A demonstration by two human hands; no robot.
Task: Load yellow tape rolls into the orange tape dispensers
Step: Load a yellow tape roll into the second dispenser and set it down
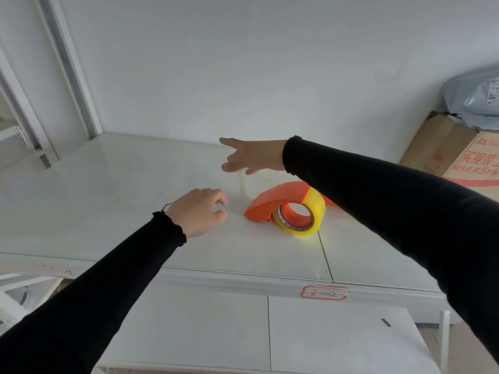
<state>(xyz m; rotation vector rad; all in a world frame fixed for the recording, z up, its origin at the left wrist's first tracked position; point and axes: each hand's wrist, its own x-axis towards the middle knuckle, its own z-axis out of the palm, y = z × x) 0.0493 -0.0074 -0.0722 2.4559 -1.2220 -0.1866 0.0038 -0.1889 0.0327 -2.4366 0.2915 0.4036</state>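
An orange tape dispenser (pixel 278 199) lies on the white table (pixel 135 184) with a yellow tape rolls' roll (pixel 310 214) seated in it. A thin pale strip of tape (pixel 242 186) runs up from the dispenser's front end to my right hand (pixel 251 156), which hovers above and behind it with the fingers spread and the strip stuck at the fingertips. My left hand (pixel 199 211) rests low over the table just left of the dispenser's tip, fingers loosely curled, holding nothing that I can see.
A cardboard box (pixel 459 157) with red print stands at the right, a grey plastic bag (pixel 475 95) on top. A metal shelf frame (pixel 67 66) rises at the left. A red-bordered label (pixel 324 292) sticks on the table's front edge.
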